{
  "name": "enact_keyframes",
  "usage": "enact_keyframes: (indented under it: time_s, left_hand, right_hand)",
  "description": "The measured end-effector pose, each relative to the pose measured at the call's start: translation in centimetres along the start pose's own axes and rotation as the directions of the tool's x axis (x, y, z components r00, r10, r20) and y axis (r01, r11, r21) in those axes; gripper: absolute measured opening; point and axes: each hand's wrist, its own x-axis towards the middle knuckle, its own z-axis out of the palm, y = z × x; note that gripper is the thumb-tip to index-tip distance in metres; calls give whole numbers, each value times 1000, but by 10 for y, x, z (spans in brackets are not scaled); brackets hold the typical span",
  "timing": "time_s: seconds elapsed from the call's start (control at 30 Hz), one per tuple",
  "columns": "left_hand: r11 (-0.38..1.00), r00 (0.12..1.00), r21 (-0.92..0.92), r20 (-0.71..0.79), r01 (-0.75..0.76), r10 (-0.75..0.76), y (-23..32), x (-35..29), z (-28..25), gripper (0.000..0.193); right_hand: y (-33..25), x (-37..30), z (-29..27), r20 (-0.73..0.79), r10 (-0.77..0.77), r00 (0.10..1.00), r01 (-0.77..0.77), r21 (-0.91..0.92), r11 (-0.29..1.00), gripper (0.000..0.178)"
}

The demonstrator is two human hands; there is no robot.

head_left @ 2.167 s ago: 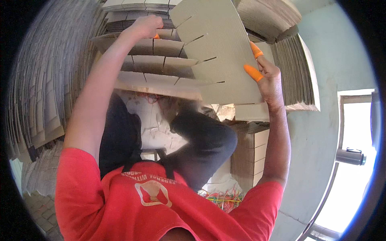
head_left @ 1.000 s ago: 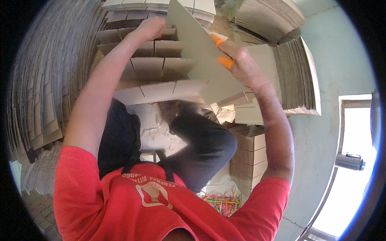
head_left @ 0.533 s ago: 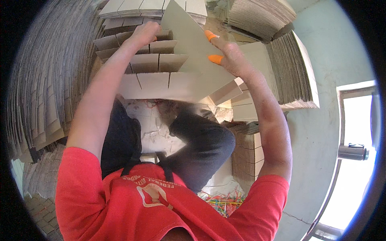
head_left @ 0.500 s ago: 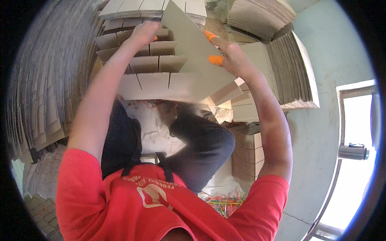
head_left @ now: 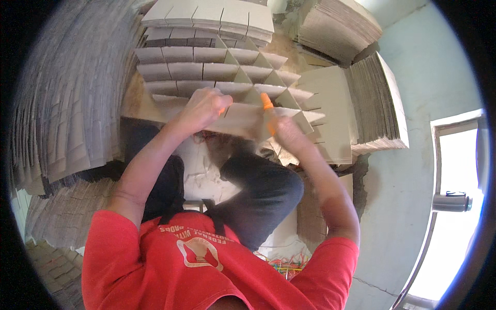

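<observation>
Slotted cardboard strips stand on edge in rows before me. Two cross strips run through their right part, forming a cardboard divider grid [head_left: 238,72]. At the nearest cardboard strip [head_left: 243,116], my left hand [head_left: 205,107] is closed, its fingers curled over the top edge, with a bit of orange finger cover showing. My right hand [head_left: 287,132], partly smeared by motion, pinches the same strip farther right, beside the cross strips. Its orange-covered index finger [head_left: 266,101] points over the edge; the thumb is blurred on the near side.
A stack of slotted strips [head_left: 206,14] lies behind the grid. More cardboard stacks [head_left: 380,95] stand at the right by the wall, and tall piles [head_left: 67,93] fill the left. My bent legs [head_left: 258,191] are below; colourful straps [head_left: 287,264] lie on the floor.
The single cardboard piece my right hand held up now sits crosswise among the standing strips. Both hands have come down toward me, to the nearest strip.
</observation>
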Motion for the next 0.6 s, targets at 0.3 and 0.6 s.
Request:
enact_keyframes:
  time_s: [0.3,0.6]
  left_hand:
    - [995,985,25,-148,94,-89,7,-25,-35,53]
    - [974,919,117,-368,195,-140,-4,-69,-35,58]
  right_hand:
    - [67,-50,-16,-605,268,749,-448,-166,879,47]
    - [170,-134,-19,-536,722,438,-896,-328,300,68]
